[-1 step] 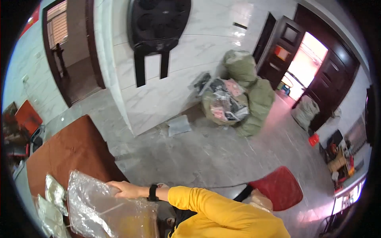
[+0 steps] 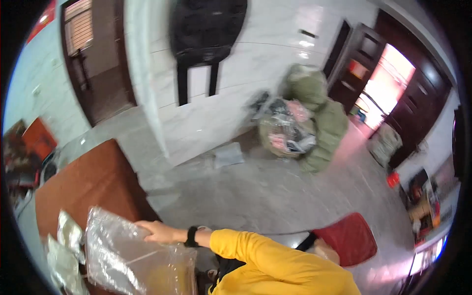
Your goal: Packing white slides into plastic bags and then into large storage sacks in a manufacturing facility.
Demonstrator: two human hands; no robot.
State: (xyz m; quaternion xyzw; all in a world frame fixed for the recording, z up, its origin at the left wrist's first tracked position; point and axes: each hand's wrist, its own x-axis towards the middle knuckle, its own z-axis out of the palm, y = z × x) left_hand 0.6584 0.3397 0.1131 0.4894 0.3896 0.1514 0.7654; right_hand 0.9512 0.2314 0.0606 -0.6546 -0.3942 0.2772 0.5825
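Whole room's slid a bit right in frame vs the earlier shot, prob. a small head turn; right hand (image 2: 158, 231) + clear plastic (image 2: 118, 250) sit abt where they were. Right hand's closed on the plastic's upper edge, somewhere near the middle of it afaict. Plastic spreads below + left of the hand, overlapping the near end of the brown cloth (image 2: 88, 182) in view. That upper edge slants upper left to lower right; bottom's cut off by the frame, so can't call the long axis tbh. Silvery packets (image 2: 64, 260) are just left of it. Left hand's not visible, can't tell its state, so right's the nearer one rn.
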